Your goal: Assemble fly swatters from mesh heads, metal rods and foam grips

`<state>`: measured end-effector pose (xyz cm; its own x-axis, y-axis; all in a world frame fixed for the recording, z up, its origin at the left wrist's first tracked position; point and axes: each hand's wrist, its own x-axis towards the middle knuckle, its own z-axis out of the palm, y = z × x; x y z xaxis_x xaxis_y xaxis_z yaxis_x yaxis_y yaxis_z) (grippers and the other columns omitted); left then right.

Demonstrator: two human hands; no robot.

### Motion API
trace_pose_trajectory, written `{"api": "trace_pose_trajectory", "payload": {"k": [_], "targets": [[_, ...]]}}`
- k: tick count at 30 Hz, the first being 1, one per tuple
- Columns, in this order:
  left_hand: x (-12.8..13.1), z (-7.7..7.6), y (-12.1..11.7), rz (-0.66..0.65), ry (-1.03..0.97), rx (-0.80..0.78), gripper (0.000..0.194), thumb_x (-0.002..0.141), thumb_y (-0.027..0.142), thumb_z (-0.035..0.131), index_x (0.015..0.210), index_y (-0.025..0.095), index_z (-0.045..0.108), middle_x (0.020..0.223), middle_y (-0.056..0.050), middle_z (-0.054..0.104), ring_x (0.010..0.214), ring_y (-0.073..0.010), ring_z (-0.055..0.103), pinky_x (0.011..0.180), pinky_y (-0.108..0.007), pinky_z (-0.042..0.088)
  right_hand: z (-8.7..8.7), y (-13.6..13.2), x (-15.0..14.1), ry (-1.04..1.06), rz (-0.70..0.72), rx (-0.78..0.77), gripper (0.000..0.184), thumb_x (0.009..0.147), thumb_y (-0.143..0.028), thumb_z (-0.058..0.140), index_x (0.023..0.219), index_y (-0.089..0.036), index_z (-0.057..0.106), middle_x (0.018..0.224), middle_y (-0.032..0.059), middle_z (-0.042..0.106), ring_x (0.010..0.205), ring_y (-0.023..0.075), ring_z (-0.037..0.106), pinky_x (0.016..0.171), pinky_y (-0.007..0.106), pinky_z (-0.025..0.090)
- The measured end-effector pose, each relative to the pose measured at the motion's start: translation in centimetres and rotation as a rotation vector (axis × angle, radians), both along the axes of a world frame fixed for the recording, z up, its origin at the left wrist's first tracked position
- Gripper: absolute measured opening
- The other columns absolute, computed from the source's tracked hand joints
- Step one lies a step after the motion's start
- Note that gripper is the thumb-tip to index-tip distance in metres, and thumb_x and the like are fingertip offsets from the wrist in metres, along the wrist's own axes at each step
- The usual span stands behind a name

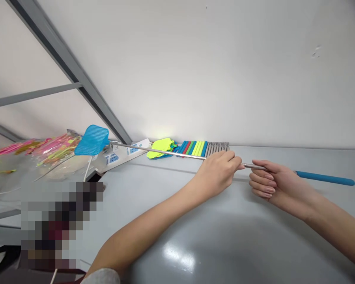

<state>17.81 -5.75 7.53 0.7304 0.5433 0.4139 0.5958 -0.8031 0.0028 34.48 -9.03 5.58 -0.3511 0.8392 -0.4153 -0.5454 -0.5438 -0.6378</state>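
Observation:
A telescopic fly swatter (94, 140) stretches across the view above the table, its blue mesh head at the left, its thin metal rod drawn out long and its blue handle at the right. My left hand (220, 169) is closed round the rod near mid-view. Just right of it, my right hand (272, 181) grips the thicker metal part between rod and handle, with thumb laid along it. The handle sticks out beyond my right wrist. What lies inside the curled fingers is hidden.
Against the wall lie yellow and blue swatter heads (162, 147), a row of coloured handles (193, 148) and several metal rods (217, 148). A white power strip (122, 154) is at their left. Bagged colourful items (57, 148) lie beyond a grey metal frame (102, 104). A pixelated area covers the lower left.

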Motion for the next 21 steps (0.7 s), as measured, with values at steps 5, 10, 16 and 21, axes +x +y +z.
{"api": "trace_pose_trajectory", "payload": {"k": [5, 10, 16, 21], "targets": [[-0.1, -0.7, 0.6, -0.018, 0.012, -0.001, 0.037, 0.087, 0.034, 0.021, 0.076, 0.015, 0.051, 0.072, -0.003, 0.050, 0.068, -0.0118, 0.045, 0.063, -0.023, 0.034, -0.7, 0.2, 0.0, 0.005, 0.032, -0.035, 0.040, 0.074, -0.028, 0.051, 0.048, -0.018, 0.023, 0.045, -0.0055, 0.014, 0.038, 0.0072, 0.017, 0.037, 0.024, 0.022], [-0.3, -1.2, 0.7, -0.003, 0.030, -0.011, 0.039, 0.087, 0.034, 0.019, 0.076, 0.015, 0.051, 0.073, -0.003, 0.050, 0.069, -0.0124, 0.046, 0.063, -0.024, 0.034, -1.2, 0.3, -0.2, -0.009, 0.025, -0.043, 0.041, 0.073, -0.029, 0.051, 0.047, -0.018, 0.022, 0.044, -0.0057, 0.013, 0.038, 0.0071, 0.016, 0.037, 0.023, 0.021], [-0.2, -1.4, 0.7, 0.011, 0.035, -0.053, 0.040, 0.087, 0.036, 0.019, 0.075, 0.015, 0.051, 0.071, -0.003, 0.051, 0.069, -0.0125, 0.047, 0.063, -0.024, 0.035, -1.5, 0.3, -0.2, -0.053, 0.056, -0.031, 0.041, 0.074, -0.031, 0.049, 0.047, -0.018, 0.020, 0.043, -0.0057, 0.013, 0.038, 0.0071, 0.016, 0.037, 0.024, 0.022], [-0.2, -1.4, 0.7, 0.017, 0.037, -0.073, 0.040, 0.087, 0.036, 0.019, 0.075, 0.015, 0.051, 0.072, -0.003, 0.052, 0.069, -0.0122, 0.048, 0.061, -0.023, 0.034, -1.4, 0.3, 0.0, -0.048, 0.074, -0.055, 0.041, 0.073, -0.032, 0.051, 0.048, -0.018, 0.021, 0.044, -0.0059, 0.014, 0.038, 0.0070, 0.016, 0.037, 0.024, 0.021]]}}
